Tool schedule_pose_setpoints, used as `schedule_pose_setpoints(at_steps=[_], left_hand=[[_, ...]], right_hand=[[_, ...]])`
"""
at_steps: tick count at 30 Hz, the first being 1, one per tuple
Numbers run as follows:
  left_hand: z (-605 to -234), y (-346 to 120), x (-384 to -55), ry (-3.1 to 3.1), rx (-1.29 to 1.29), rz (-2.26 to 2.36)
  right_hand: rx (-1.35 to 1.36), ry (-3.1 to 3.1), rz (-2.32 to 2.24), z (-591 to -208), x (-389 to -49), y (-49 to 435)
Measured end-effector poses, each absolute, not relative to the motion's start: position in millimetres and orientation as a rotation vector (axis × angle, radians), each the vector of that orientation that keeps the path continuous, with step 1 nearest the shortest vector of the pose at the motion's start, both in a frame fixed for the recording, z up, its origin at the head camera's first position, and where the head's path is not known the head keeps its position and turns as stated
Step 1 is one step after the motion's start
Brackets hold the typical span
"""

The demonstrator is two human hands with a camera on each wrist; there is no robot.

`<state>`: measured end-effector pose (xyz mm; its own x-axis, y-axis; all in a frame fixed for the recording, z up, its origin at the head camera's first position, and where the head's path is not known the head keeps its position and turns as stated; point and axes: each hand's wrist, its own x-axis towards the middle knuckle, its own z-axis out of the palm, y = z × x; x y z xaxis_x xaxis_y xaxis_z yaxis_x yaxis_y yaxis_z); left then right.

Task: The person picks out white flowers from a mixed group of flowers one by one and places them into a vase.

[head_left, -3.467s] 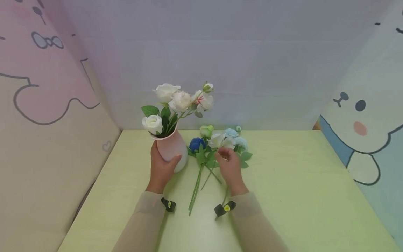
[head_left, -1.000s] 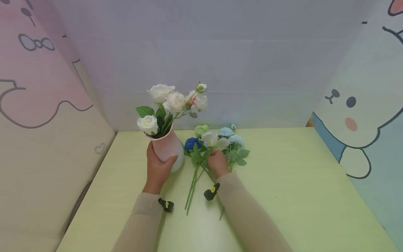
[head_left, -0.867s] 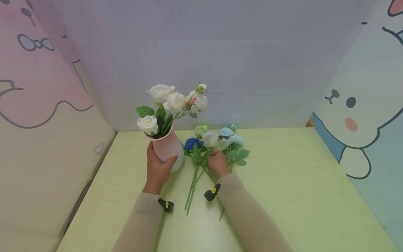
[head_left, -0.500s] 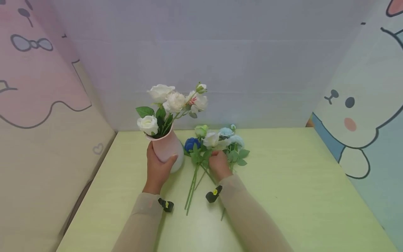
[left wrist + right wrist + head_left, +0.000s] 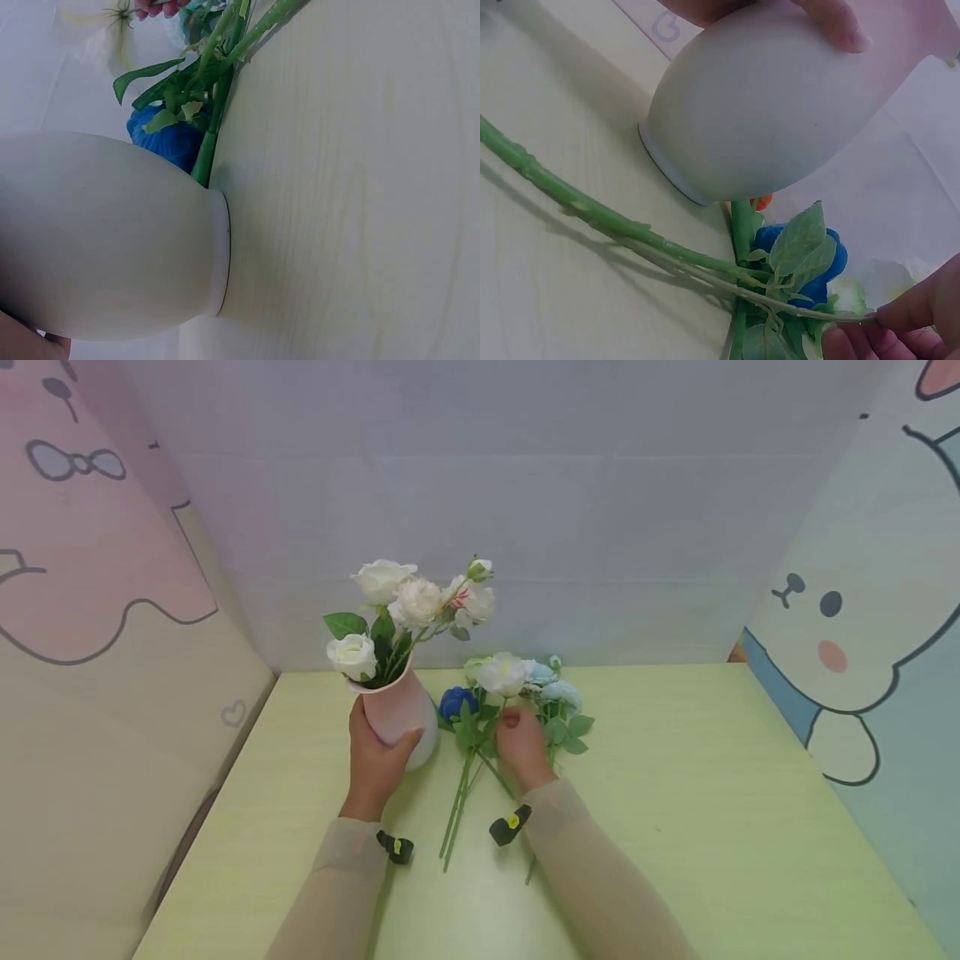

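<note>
My left hand (image 5: 375, 768) grips the pink-and-white vase (image 5: 401, 714) by its side, thumb across the front. The vase's base (image 5: 220, 255) meets the table in the left wrist view. Several white and cream artificial flowers (image 5: 416, 602) with green leaves stand in it. My right hand (image 5: 522, 750) pinches the thin stem (image 5: 810, 310) of a white flower (image 5: 502, 675) between thumb and fingers. This bloom is raised over the flowers lying to the right of the vase. Among those are a blue rose (image 5: 457, 703), a green one (image 5: 474, 668) and pale blue blooms (image 5: 561, 695).
Crossed green stems (image 5: 455, 814) lie toward the front of the pale yellow table (image 5: 712, 793). Something small and orange (image 5: 762, 201) shows behind the vase in the right wrist view. A pale cloth backdrop (image 5: 600, 560) and cartoon-printed side panels (image 5: 847, 693) surround the table.
My right hand has come down among the lying flowers and taken a white flower by its stem. Its bloom has risen a little in the last half second. My left hand stays on the vase.
</note>
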<state>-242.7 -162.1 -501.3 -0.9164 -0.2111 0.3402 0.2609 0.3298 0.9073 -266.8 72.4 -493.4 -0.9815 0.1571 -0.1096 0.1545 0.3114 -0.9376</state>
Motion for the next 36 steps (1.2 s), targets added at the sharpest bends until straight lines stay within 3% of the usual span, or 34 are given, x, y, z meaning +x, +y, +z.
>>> schedule_pose_setpoints(at_steps=[36], left_hand=[[-499,-161,-242,-2.215,-0.023,-1.606]], right_hand=[[-0.295,-2.255,2.066,-475,-261,74]])
